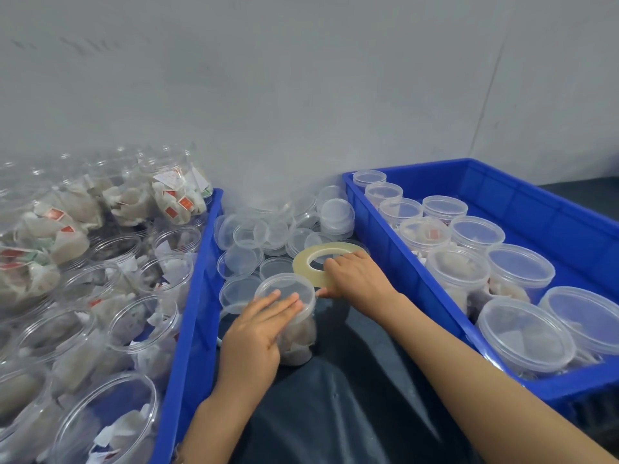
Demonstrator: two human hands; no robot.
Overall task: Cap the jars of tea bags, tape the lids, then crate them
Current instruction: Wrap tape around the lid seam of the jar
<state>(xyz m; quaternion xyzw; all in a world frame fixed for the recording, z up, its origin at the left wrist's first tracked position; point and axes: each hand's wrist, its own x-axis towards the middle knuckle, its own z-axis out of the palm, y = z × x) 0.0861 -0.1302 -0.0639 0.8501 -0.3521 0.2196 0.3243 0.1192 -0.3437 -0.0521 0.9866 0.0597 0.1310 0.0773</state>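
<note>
A clear plastic jar of tea bags [299,336] stands on the dark table between two blue crates, with a translucent lid [284,289] on it. My left hand [258,333] lies against the jar's near side, its straight fingers pressing the lid's rim. My right hand [355,274] grips a yellowish roll of tape [310,259] held just behind and to the right of the lid. A short strip of tape runs from the roll to the lid's edge.
The left blue crate [197,296] holds several uncapped jars of tea bags [147,319]. The right blue crate [542,209] holds several capped jars [519,266]. A pile of loose lids [274,236] lies at the back against the grey wall.
</note>
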